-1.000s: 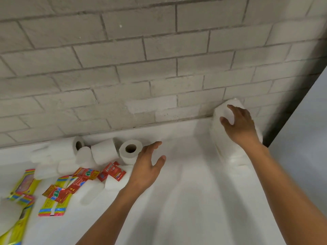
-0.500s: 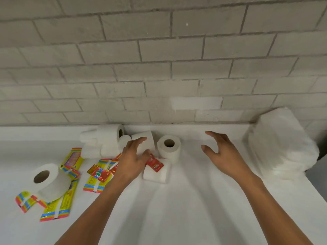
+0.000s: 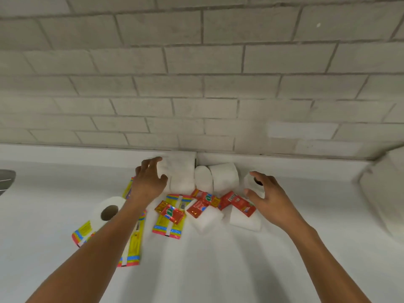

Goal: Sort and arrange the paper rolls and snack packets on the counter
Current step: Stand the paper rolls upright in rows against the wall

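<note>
On the white counter (image 3: pixel 218 270), the white paper rolls (image 3: pixel 223 178) are clustered at the wall; the left hand (image 3: pixel 148 182) is curled round the stacked end rolls (image 3: pixel 181 173), which could be toppled, while the spread right hand (image 3: pixel 265 197) could knock the upright roll (image 3: pixel 248 182); red snack packets (image 3: pixel 238 203) may be scattered.

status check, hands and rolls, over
Left hand on the back roll, right hand open by the end roll. Red packets lie across the front rolls.
</note>
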`<action>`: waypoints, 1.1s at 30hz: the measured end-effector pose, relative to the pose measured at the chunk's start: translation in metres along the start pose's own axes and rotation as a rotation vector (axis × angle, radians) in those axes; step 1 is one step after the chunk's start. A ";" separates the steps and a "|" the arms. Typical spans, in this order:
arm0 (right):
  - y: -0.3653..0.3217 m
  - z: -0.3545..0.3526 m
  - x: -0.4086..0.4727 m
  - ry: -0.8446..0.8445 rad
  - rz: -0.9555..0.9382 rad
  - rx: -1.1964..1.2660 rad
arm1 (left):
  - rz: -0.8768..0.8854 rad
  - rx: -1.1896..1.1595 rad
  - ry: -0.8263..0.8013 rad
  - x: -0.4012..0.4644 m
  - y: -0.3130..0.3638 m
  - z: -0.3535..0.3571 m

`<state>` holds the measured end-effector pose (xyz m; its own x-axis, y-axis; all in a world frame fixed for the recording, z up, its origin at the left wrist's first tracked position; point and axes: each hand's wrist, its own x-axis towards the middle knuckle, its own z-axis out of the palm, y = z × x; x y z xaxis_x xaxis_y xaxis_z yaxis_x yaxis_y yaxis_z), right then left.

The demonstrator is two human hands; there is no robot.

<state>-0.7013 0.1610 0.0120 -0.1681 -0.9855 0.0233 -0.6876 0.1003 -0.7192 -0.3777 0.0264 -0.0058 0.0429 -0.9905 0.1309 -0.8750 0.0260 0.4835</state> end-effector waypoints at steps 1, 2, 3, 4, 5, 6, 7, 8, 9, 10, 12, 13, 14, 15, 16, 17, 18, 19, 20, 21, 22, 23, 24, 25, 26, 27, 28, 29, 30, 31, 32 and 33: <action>-0.007 0.008 0.002 0.002 0.000 0.007 | -0.001 0.036 -0.025 0.012 -0.009 -0.002; -0.013 0.015 0.004 0.008 0.000 0.010 | 0.008 0.074 -0.052 0.024 -0.018 -0.004; -0.018 0.020 0.006 0.012 0.002 0.008 | 0.023 0.114 -0.082 0.034 -0.024 -0.004; -0.023 0.024 0.007 0.013 0.010 0.002 | 0.041 0.154 -0.114 0.044 -0.029 -0.003; -0.027 0.028 0.008 0.013 0.022 0.001 | 0.066 0.194 -0.147 0.053 -0.034 -0.001; -0.031 0.032 0.009 0.013 0.030 0.007 | 0.094 0.228 -0.178 0.060 -0.038 0.002; -0.034 0.036 0.009 0.012 0.033 0.017 | 0.122 0.255 -0.209 0.067 -0.042 0.004; -0.037 0.039 0.010 0.011 0.036 0.026 | 0.147 0.275 -0.241 0.074 -0.046 0.007; -0.039 0.042 0.010 0.009 0.041 0.036 | 0.170 0.298 -0.267 0.079 -0.049 0.010; -0.041 0.043 0.009 0.006 0.044 0.048 | 0.192 0.333 -0.280 0.083 -0.052 0.013; -0.043 0.046 0.007 0.005 0.058 0.060 | 0.230 0.414 -0.282 0.091 -0.056 0.017; -0.043 0.047 0.007 0.011 0.067 0.059 | 0.245 0.450 -0.273 0.095 -0.057 0.018; -0.042 0.048 0.006 0.019 0.078 0.055 | 0.258 0.478 -0.264 0.099 -0.059 0.020; -0.041 0.048 0.006 0.027 0.088 0.054 | 0.268 0.500 -0.252 0.102 -0.060 0.021; -0.041 0.048 0.005 0.032 0.096 0.054 | 0.275 0.521 -0.237 0.105 -0.061 0.022; -0.040 0.048 0.005 0.035 0.099 0.054 | 0.284 0.542 -0.217 0.106 -0.061 0.022; -0.039 0.049 0.004 0.038 0.098 0.054 | 0.293 0.561 -0.195 0.108 -0.063 0.022; -0.038 0.049 0.005 0.040 0.096 0.056 | 0.302 0.573 -0.176 0.109 -0.064 0.021; -0.037 0.049 0.005 0.043 0.093 0.057 | 0.304 0.574 -0.164 0.110 -0.065 0.020; -0.036 0.049 0.005 0.043 0.091 0.058 | 0.296 0.562 -0.154 0.110 -0.066 0.017; -0.035 0.049 0.006 0.042 0.090 0.055 | 0.279 0.540 -0.143 0.109 -0.067 0.015; -0.034 0.049 0.006 0.039 0.091 0.052 | 0.256 0.509 -0.128 0.109 -0.068 0.011; -0.032 0.049 0.006 0.034 0.095 0.052 | 0.231 0.472 -0.110 0.107 -0.070 0.007; -0.032 0.049 0.007 0.028 0.100 0.057 | 0.208 0.432 -0.090 0.104 -0.071 0.003; -0.031 0.050 0.008 0.023 0.105 0.069 | 0.188 0.387 -0.069 0.101 -0.072 -0.002; -0.031 0.051 0.009 0.018 0.109 0.086 | 0.169 0.336 -0.045 0.096 -0.072 -0.007; -0.031 0.051 0.009 0.012 0.108 0.105 | 0.151 0.279 -0.021 0.091 -0.072 -0.011; -0.031 0.051 0.009 0.002 0.103 0.122 | 0.133 0.219 0.000 0.085 -0.070 -0.016; -0.032 0.050 0.009 -0.009 0.095 0.135 | 0.119 0.160 0.015 0.077 -0.067 -0.020; -0.033 0.051 0.010 -0.019 0.088 0.143 | 0.111 0.107 0.023 0.070 -0.062 -0.024; -0.033 0.051 0.012 -0.025 0.083 0.146 | 0.109 0.059 0.030 0.062 -0.057 -0.027; -0.034 0.050 0.012 -0.030 0.078 0.145 | 0.105 0.015 0.040 0.053 -0.049 -0.029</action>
<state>-0.6448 0.1389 0.0015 -0.1943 -0.9793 -0.0558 -0.5634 0.1580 -0.8109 -0.3187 -0.0231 0.0030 -0.0306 -0.9761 0.2152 -0.8826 0.1274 0.4524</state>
